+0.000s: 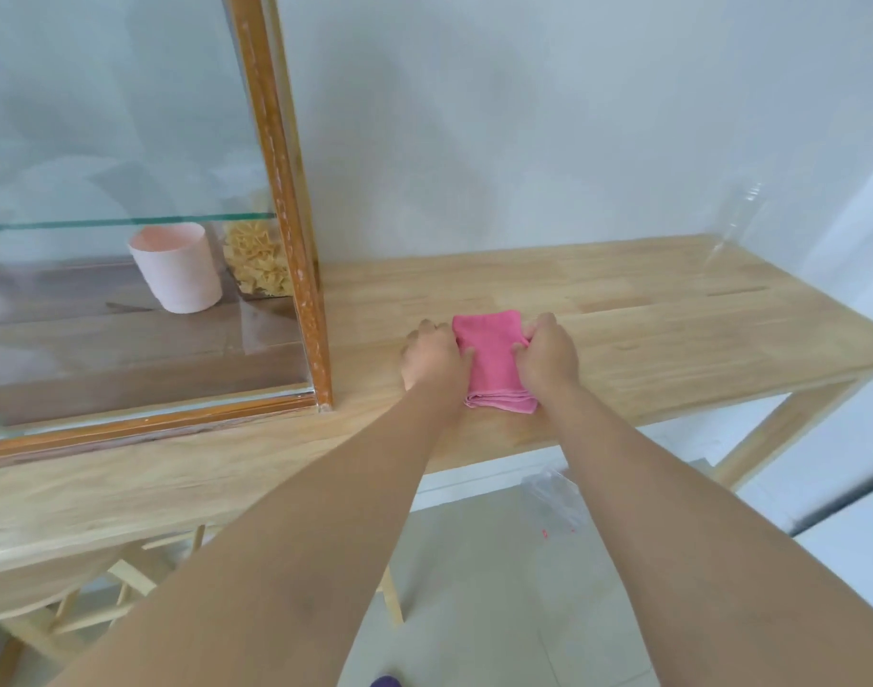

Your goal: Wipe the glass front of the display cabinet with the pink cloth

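A folded pink cloth [494, 361] lies flat on the wooden table [672, 329], right of the display cabinet. My left hand [433, 357] grips its left edge and my right hand [548, 357] grips its right edge, thumbs on top. The display cabinet [295, 230] stands at the left, with an orange-brown wooden frame and a glass front [102, 141]. Inside it, under a glass shelf, are a pink cup [177, 270] and a clear container of pale dried pieces [258, 260].
A white wall runs behind the table. A clear plastic bottle [734, 220] stands at the table's far right. A wooden chair [53, 587] sits under the table's left part, and a clear plastic bag [556, 498] lies on the tiled floor.
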